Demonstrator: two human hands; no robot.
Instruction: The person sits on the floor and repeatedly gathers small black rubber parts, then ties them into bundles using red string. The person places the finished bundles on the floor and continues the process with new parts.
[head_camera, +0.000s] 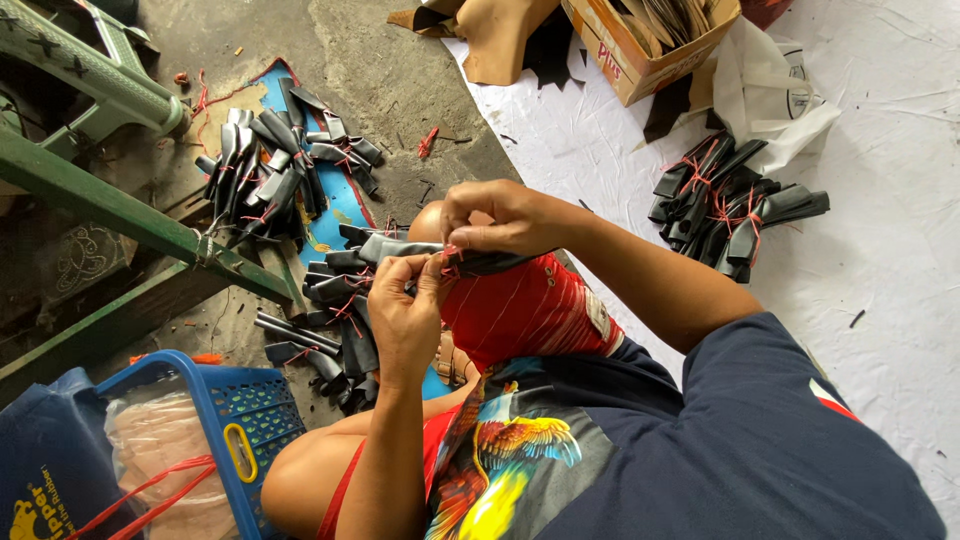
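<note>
A white sheet (900, 250) covered the right of the frame, a cardboard box (640, 60) at its top edge, a blue basket (240, 420) at lower left. Tied black bundles lay at upper left (270, 170) and right of centre (720, 205). At centre, the right hand (500, 215) pinched closed on red string (447, 262) over a black strip bundle (420, 250); the left hand (405, 315) gripped the bundle beneath. A good tie probably needed taut string and squared strips.
</note>
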